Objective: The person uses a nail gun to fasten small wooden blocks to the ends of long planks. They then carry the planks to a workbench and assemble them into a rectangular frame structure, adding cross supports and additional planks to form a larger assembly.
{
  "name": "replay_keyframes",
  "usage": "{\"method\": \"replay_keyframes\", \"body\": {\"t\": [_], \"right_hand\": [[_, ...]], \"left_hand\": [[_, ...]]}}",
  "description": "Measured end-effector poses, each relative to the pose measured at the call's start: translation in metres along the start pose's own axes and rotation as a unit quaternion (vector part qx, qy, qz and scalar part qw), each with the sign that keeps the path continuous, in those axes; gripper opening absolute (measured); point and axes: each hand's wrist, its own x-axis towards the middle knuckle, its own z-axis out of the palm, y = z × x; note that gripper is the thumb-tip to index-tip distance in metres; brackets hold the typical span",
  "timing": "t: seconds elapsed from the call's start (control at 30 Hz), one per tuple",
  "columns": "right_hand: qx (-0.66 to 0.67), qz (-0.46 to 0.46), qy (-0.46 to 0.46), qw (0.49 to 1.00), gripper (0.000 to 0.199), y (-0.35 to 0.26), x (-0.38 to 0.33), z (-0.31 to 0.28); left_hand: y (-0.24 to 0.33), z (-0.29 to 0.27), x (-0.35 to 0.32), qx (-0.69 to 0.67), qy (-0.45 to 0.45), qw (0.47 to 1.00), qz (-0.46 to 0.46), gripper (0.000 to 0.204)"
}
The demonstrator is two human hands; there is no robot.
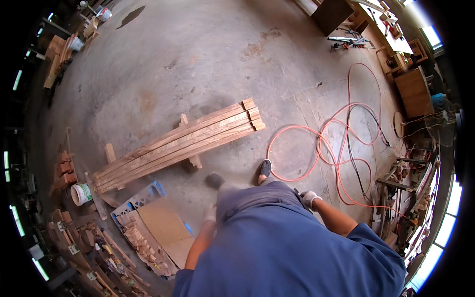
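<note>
My left hand (210, 214), in a pale glove, hangs beside my left thigh. Motion blurs it, so its fingers cannot be made out. At my right hip is my right hand (310, 198), also gloved in white, with its fingers curled in; whatever they may hold is hidden. Ahead and to the left lies a stack of long wooden boards (178, 143), out of reach of both hands. It rests across short wooden bearers (196, 159), its ends facing right. My shoes (265, 168) are on the concrete floor just short of the stack.
An orange-red hose (338, 163) lies in loops on the floor to my right, with a black cable beside it. To the left are a pallet with a cardboard sheet (166, 225), a white bucket (80, 194) and scrap wood. A fan (440, 116) and benches line the right side.
</note>
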Motion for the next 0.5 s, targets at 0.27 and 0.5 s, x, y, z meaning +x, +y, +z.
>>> {"method": "replay_keyframes", "body": {"t": [0.27, 0.5], "right_hand": [[0.155, -0.003, 0.057, 0.986, 0.039, -0.001, 0.039, -0.087], [0.172, -0.067, 0.093, 0.978, 0.040, -0.048, 0.043, -0.153]], "left_hand": [[0.057, 0.013, 0.008, -0.067, -0.015, 0.998, 0.015, 0.028], [0.109, 0.021, 0.080, 0.177, -0.042, 0.974, 0.138, 0.027]]}}
